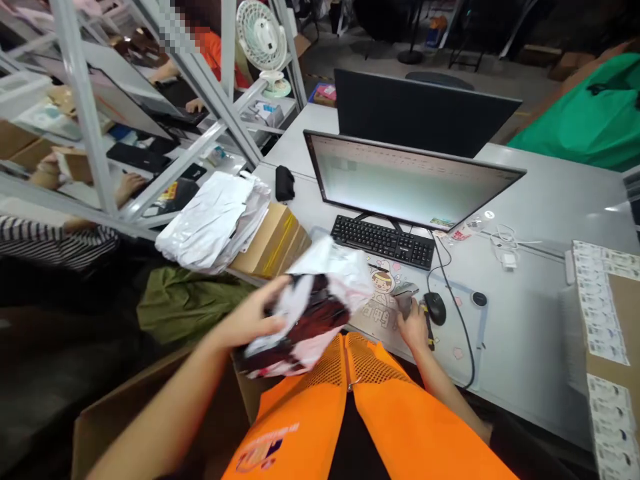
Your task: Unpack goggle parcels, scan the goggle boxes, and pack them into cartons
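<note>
My left hand (pixel 263 317) is closed on the edge of a plastic mailer bag (pixel 315 313), white with dark red and black patches and slightly blurred. The bag is tilted in front of my orange vest, above the near edge of the desk. On the patterned desk mat (pixel 377 313), my right hand (pixel 414 327) has its fingers closed round a small grey handheld device (pixel 404 300), partly hidden by the fingers. Just right of that hand lies a black mouse (pixel 435 308). A black keyboard (pixel 384 240) sits beyond both hands.
A lit monitor (pixel 405 183) stands behind the keyboard. White plastic mailers (pixel 205 220) and cardboard boxes (pixel 275 240) are stacked at left. An open carton (pixel 165 413) is below my left arm. Label sheets (pixel 597 300) lie at right. Metal frame bars (pixel 200 73) separate co-workers at left.
</note>
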`<state>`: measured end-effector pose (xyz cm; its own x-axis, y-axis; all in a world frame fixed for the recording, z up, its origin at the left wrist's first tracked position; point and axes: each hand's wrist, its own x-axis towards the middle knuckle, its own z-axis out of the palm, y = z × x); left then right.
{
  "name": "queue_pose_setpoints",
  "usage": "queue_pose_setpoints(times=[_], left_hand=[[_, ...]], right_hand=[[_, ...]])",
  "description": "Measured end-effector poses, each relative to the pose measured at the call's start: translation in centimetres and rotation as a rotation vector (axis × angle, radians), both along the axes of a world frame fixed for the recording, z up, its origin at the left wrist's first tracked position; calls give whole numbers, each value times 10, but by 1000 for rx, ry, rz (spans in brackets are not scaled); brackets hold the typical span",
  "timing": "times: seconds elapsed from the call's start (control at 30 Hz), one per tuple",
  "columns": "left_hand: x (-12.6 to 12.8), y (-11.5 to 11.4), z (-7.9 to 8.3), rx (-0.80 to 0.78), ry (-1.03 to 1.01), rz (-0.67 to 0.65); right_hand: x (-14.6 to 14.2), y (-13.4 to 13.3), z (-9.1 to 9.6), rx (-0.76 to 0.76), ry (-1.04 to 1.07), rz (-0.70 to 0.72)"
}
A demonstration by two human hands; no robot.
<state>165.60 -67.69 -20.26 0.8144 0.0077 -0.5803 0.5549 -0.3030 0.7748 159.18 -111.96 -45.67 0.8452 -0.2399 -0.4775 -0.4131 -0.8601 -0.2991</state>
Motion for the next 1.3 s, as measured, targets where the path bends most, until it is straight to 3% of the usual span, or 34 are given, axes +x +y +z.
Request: queue_pose_setpoints(times=[0.1,0.13,0.2,0.37,0.5,0.6,0.67,0.83,1.0,1.13,1.3], left_hand=[[-17,-64,-77,-235,130,-112],[-21,-77,-99,-243,130,-148],[-28,-93,-132,-109,32,-239],[-36,-112,-174,539,-330,-637],[-33,-125,-199,750,-367,-771],[-28,-123,-209,751,-372,-740],[-27,-118,-210,697,-386,-728],[-52,-111,-206,543,-452,-749],[-85,-113,-210,636,-281,-726],[-88,-109,-216,645,-207,-740],[-78,-100,-220,617,-174,-788]], right_hand=[[-19,5,-9,-27,53,19],[-19,6,-10,-35,59,15],[-14,7,-12,-33,71,-6],[4,10,-13,-10,62,-77],[12,10,-7,37,68,-172],[18,-1,12,110,93,-207],[22,-11,34,210,99,-204],[34,-27,115,621,244,-164],[54,-18,188,724,436,119],[58,-4,207,694,509,340],[47,9,200,667,494,556]])
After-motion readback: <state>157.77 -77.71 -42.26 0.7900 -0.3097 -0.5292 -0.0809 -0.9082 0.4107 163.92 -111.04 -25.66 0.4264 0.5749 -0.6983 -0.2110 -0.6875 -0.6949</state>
